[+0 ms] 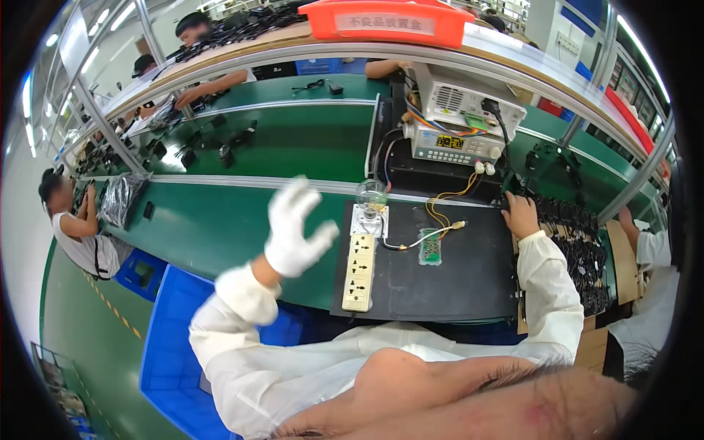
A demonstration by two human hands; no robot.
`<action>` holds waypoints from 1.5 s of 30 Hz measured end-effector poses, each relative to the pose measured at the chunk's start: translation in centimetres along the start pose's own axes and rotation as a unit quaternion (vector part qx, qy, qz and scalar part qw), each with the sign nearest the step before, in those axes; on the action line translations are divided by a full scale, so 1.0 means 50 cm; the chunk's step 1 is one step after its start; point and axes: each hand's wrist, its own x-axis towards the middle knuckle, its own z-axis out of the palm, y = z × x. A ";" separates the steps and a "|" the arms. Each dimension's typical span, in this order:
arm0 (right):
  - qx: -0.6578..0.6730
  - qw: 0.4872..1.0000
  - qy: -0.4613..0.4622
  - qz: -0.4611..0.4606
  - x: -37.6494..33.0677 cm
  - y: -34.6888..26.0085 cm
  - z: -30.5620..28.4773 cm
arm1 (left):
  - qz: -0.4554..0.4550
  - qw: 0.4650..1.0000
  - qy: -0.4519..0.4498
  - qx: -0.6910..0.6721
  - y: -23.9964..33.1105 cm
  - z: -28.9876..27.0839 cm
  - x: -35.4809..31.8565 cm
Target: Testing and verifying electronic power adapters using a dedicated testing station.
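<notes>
Black cables (579,246), a heap of dark leads with plug ends, lie along the right edge of the black mat (469,282) and spill over brown cardboard (623,264) beside it. The right hand (521,214), bare, rests palm down on the near end of that heap, fingers spread over the topmost leads; whether it actually grips one cannot be told from this angle. Its white sleeve (550,293) runs back toward the lower edge of the view.

The left hand (293,227), in a white glove, is raised above the green bench (213,227), fingers splayed and loose, holding nothing and touching nothing; it is blurred.

On the mat, between the two hands, a cream power strip (358,273) lies lengthwise, and at its far end stands a clear bulb (372,196) on a small white base. Just right of the strip lies a small green circuit board (429,247), joined by white and yellow wires (440,209) that lead back to a grey bench instrument (458,147) with a lit display, which sits behind the mat.

Above, an orange tray (389,22) sits on the shelf rail. A blue crate (172,345) stands below the bench at the left. Other people work farther along the line at the left and at the back.
</notes>
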 end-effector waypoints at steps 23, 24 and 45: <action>0.321 0.921 0.188 -0.116 0.200 -0.335 -0.436 | -0.102 0.938 -0.202 0.264 -0.478 -0.192 0.558; 0.307 0.909 0.212 -0.186 0.253 -0.384 -0.483 | -0.091 0.944 -0.185 0.257 -0.496 -0.199 0.548; 0.058 0.904 0.377 -0.195 0.842 -0.711 -0.518 | -0.203 0.957 0.075 0.195 -0.613 -0.293 0.060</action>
